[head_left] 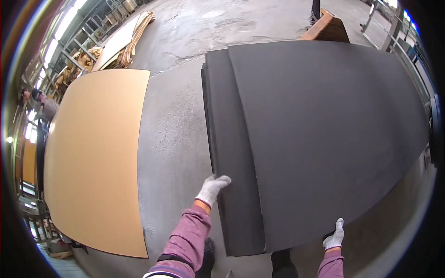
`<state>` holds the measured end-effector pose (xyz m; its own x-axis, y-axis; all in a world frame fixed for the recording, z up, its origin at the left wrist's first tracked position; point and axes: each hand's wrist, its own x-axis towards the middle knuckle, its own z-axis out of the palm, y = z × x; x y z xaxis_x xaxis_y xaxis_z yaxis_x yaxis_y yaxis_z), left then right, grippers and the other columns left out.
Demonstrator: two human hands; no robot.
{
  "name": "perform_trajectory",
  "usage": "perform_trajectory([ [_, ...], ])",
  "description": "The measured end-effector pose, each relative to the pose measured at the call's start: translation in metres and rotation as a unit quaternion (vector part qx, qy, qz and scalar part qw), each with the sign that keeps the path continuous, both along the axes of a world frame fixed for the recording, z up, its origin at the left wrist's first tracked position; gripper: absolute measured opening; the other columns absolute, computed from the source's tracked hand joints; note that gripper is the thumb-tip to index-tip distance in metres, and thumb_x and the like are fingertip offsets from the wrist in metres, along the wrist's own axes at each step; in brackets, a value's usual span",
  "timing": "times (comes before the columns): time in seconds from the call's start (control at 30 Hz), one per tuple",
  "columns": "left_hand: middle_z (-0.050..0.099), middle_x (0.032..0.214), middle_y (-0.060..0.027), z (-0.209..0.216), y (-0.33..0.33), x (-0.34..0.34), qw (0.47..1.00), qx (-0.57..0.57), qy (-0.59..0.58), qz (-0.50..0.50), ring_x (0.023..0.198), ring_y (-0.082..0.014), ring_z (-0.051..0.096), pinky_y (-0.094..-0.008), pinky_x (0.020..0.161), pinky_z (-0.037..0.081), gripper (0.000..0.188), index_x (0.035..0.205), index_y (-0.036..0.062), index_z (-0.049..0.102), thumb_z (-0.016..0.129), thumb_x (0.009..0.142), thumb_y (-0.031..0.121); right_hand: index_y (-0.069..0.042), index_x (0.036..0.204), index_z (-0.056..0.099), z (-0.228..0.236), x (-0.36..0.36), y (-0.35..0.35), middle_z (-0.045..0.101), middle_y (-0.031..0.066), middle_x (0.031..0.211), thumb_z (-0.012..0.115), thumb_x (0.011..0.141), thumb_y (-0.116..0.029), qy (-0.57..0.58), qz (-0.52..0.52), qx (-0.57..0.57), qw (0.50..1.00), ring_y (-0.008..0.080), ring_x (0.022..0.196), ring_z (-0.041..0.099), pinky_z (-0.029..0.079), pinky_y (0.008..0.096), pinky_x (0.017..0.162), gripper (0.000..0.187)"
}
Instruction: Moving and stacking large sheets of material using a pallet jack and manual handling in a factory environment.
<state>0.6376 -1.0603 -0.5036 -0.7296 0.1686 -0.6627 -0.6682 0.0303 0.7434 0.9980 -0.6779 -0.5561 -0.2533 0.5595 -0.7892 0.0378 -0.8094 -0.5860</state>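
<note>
- The top black sheet (324,139) fills the right half of the frame, lying askew on a stack of black sheets (227,125) whose left strip shows.
- The right hand (334,237), lower right, has its thumb over the near edge; its other fingers are hidden, so I cannot tell whether they pinch.
- The left hand (213,189), lower centre, is at the stack's left edge, one digit reaching inward; whether its fingers press together is unclear.
- Slick-looking knit gloves could slip if the hold is shallow; uneven lifting could flex the broad sheet or drag a corner across the one below.
- The black faces look matt and smooth, with pale nicks along the top sheet's left edge.
- Frame left: a smooth tan panel (97,162), dark-edged, above grey, scuffed concrete (171,125).
</note>
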Motion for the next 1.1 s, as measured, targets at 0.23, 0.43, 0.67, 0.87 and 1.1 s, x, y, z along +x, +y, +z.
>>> perform_trajectory([
  [0.23,0.068,0.100,-0.0144,-0.080,-0.051,-0.001,0.994,-0.108,0.019,0.026,0.097,-0.0255,0.064,-0.0335,0.086,0.051,0.041,0.115,-0.0051,0.061,0.072,0.078,0.008,-0.010,0.130,0.053,-0.015,-0.013,-0.036,0.056,0.0059,0.129,0.063,0.092,-0.041,0.007,0.019,-0.016,1.000,0.0271,0.115,0.054,0.044,0.0444,0.101,0.049],
  [0.43,0.061,0.106,-0.0202,0.062,0.062,0.025,0.935,-0.288,0.177,-0.106,0.100,-0.0310,0.062,-0.0392,0.083,0.053,0.061,0.120,-0.0027,0.052,0.077,0.074,0.028,-0.014,0.118,0.057,0.000,0.011,-0.010,0.059,0.0044,0.122,0.066,0.089,-0.045,-0.135,0.086,0.054,0.986,0.0256,0.111,0.055,0.048,0.0458,0.088,0.043],
  [0.67,0.068,0.106,-0.0128,0.016,0.099,0.027,0.994,-0.090,-0.015,-0.060,0.100,-0.0245,0.063,-0.0344,0.090,0.049,0.048,0.116,0.0003,0.061,0.073,0.076,0.025,0.000,0.125,0.051,-0.001,-0.055,-0.030,0.058,0.0120,0.119,0.071,0.088,-0.025,-0.355,0.070,0.207,0.909,0.0267,0.095,0.060,0.053,0.0468,0.083,0.049],
  [0.87,0.062,0.116,-0.0204,0.051,0.033,0.030,0.880,-0.413,0.039,-0.231,0.114,-0.0316,0.058,-0.0412,0.099,0.045,0.077,0.128,-0.0010,0.053,0.077,0.071,0.045,-0.003,0.127,0.053,0.000,-0.031,-0.076,0.060,0.0139,0.120,0.068,0.091,-0.019,-0.293,0.131,0.087,0.943,0.0352,0.101,0.062,0.047,0.0671,0.085,0.043],
  [1.1,0.047,0.140,-0.0238,-0.038,-0.041,0.067,0.917,-0.340,0.171,-0.117,0.126,-0.0371,0.050,-0.0360,0.104,0.042,0.089,0.147,-0.0027,0.026,0.068,0.084,0.044,0.008,0.118,0.048,0.005,-0.042,-0.108,0.056,0.0220,0.117,0.061,0.092,-0.022,-0.272,0.325,-0.007,0.906,0.0397,0.095,0.063,0.052,0.0617,0.077,0.042],
])
